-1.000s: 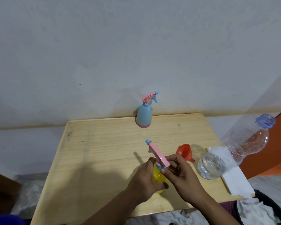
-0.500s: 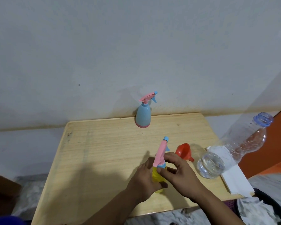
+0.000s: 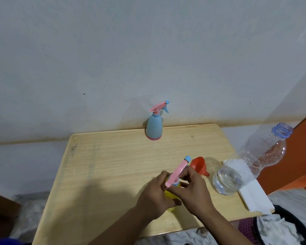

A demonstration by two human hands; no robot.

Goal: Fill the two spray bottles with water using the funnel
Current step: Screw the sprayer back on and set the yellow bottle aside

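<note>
Turned: sprayer head [image 3: 177,171] nozzle now far-right | both hands [image 3: 155,193] [image 3: 193,188] gripping yellow bottle [image 3: 170,195]

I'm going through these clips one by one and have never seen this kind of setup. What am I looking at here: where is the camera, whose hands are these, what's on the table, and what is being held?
There is no machine here. A person wears a wide-angle camera on the head, so the single picture looks forward and down at their own two bare hands.

The left hand grips the body of a yellow spray bottle standing on the wooden table. The right hand holds that bottle's pink spray head at the neck; whether it is being unscrewed cannot be told from one picture.

Also on the table: a blue spray bottle upright at the far edge by the wall, its head on; an orange funnel lying just behind the hands; and a clear water bottle with no cap, partly filled, standing on the right on a white sheet.
</note>
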